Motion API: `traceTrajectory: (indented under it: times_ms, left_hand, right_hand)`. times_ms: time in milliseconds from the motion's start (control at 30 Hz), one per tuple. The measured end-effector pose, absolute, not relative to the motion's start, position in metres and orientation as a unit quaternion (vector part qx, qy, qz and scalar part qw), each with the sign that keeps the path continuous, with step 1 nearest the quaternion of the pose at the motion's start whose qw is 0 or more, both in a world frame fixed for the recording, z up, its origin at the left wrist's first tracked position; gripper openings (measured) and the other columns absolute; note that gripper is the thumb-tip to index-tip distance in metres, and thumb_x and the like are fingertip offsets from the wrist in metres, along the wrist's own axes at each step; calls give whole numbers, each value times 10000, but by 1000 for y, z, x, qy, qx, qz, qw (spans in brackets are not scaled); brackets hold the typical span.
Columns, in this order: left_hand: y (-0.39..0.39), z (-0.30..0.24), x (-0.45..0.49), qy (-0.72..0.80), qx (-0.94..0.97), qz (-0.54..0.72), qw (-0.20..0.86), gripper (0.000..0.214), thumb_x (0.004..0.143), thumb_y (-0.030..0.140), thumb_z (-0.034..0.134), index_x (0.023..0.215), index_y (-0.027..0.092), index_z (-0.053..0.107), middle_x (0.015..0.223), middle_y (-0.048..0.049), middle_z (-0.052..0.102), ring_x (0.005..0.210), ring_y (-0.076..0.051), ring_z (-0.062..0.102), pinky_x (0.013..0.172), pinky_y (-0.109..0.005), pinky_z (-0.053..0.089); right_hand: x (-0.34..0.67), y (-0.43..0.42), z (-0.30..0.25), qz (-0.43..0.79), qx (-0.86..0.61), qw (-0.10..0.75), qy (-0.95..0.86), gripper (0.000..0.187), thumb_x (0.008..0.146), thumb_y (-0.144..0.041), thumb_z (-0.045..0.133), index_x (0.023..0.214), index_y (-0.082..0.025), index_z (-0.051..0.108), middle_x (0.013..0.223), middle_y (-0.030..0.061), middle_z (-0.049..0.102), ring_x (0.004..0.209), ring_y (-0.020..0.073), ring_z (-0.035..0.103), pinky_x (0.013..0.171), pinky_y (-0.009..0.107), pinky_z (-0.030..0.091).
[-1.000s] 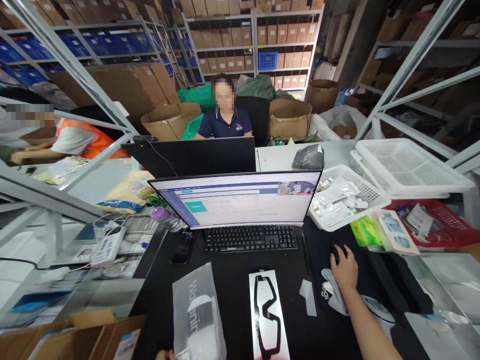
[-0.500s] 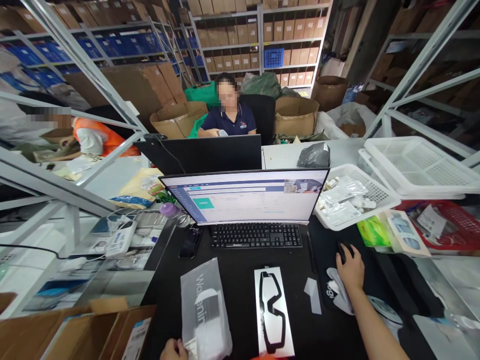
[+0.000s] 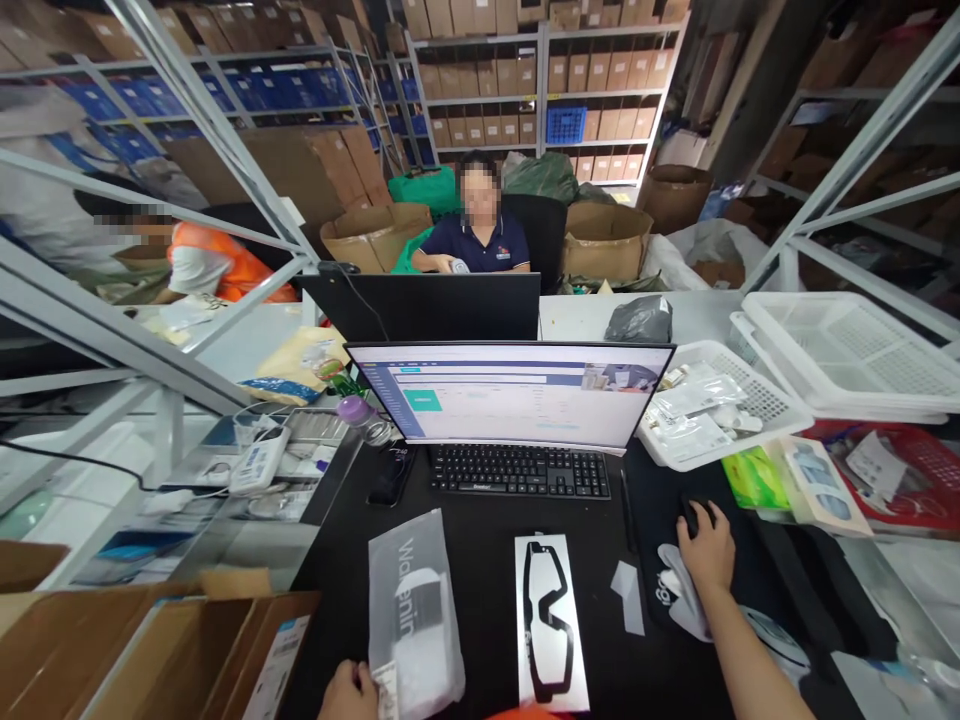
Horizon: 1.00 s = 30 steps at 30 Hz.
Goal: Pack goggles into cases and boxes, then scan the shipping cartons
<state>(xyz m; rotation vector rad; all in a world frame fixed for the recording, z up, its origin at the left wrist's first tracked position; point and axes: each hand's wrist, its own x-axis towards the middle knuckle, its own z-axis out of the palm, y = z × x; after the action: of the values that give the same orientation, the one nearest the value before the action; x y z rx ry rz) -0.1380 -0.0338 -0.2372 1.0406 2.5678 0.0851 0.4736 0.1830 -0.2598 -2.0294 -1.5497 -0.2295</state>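
My right hand (image 3: 708, 553) rests curled over a black mouse (image 3: 691, 516) on the dark desk mat, right of the keyboard (image 3: 520, 470). At the bottom edge my left hand (image 3: 348, 693) pinches the near corner of a translucent white plastic bag (image 3: 414, 615) with grey lettering that lies flat on the desk. Beside the bag lies a white card with a black glasses-shaped cutout (image 3: 550, 622). A small white slip (image 3: 627, 593) sits between the card and my right hand. The lit monitor (image 3: 513, 393) stands behind the keyboard.
White mesh trays (image 3: 840, 350) and a red basket (image 3: 922, 470) stand at the right, one tray holding small packets (image 3: 694, 405). A phone (image 3: 388, 477) lies left of the keyboard. Open cardboard boxes (image 3: 150, 640) sit bottom left. Two other people sit behind a second monitor (image 3: 427, 305).
The view has shifted slightly so the desk things sit further right and lower. More of my left hand shows at the bag's corner. My right hand stays on the mouse.
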Motion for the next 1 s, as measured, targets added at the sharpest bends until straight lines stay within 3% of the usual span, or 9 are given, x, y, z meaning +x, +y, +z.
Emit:
traceTrajectory:
  times_ms: [367, 1000]
  left_hand:
    - [-35, -236, -139, 909, 369, -2, 194, 287, 1009, 329, 256, 782, 267, 421, 881, -100, 659, 912, -275, 684, 747, -341, 467]
    - [-36, -248, -143, 907, 380, 10, 181, 281, 985, 346, 220, 808, 264, 422, 912, -127, 670, 940, -289, 689, 768, -359, 478]
  right_hand:
    - [475, 184, -262, -97, -755, 281, -585, 483, 911, -439, 457, 1209, -126, 674, 1386, 212, 477, 1147, 355, 532, 906, 486, 466]
    - [474, 183, -259, -94, -757, 283, -582, 482, 913, -429, 464, 1229, -127, 665, 1397, 218, 468, 1172, 359, 522, 914, 485, 466]
